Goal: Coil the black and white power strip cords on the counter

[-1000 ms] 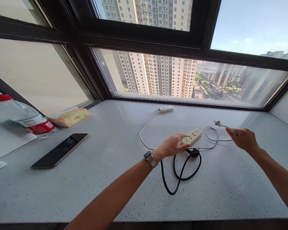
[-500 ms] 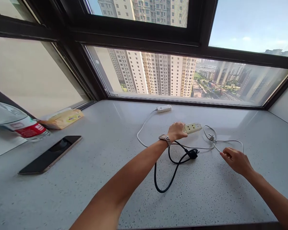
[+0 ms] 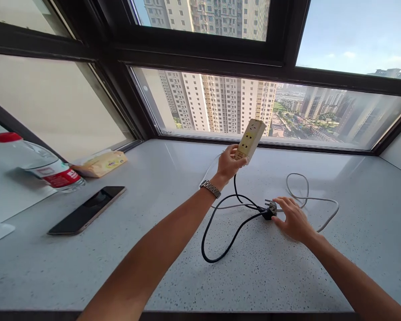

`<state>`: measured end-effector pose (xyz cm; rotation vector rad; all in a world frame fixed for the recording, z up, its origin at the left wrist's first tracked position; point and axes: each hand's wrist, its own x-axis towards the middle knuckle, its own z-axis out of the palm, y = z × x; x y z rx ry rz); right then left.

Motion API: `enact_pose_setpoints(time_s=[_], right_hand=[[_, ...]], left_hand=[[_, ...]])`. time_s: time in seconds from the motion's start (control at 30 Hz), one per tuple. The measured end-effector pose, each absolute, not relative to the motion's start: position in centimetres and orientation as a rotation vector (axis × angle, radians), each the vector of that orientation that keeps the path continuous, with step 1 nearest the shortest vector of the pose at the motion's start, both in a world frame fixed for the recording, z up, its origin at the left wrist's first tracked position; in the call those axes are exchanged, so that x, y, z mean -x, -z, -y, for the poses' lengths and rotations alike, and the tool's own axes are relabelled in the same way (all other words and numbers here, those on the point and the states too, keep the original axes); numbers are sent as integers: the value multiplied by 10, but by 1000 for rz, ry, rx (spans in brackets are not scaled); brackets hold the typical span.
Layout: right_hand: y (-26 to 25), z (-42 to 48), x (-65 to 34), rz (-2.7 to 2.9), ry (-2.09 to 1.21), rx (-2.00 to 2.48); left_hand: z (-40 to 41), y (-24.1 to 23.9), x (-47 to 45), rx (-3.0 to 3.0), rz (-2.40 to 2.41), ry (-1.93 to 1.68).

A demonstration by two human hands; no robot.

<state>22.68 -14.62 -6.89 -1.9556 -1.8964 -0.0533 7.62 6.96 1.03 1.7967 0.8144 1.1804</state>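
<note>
Through the head camera I see the left hand (image 3: 229,164) grasping the tilted power strip (image 3: 251,137) above the countertop (image 3: 173,272), while the right hand (image 3: 292,219) meets the black plug (image 3: 268,215), whether gripping I cannot tell.

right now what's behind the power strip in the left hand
The window and the counter below it show around the power strip. Whatever lies directly behind the strip and left hand is covered.

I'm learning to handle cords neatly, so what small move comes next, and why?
Probably close the right hand around the black plug: that hand looks open right beside it, while the left hand holds the power strip above the counter.
</note>
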Motion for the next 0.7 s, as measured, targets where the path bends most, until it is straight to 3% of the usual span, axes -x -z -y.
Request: enact_pose_setpoints(time_s=[0.2,0.53,0.7], right_hand=[[74,126,-227,1900,-259,2152],[84,140,-251,1888,-498,2043],[71,153,-259,1840,-460,1960]], left_hand=[[-66,10,-67,-2051,-917,-1033],[-70,39,-67,-2420,-992,-669],[-66,56,-65,-2463,-1008,-481]])
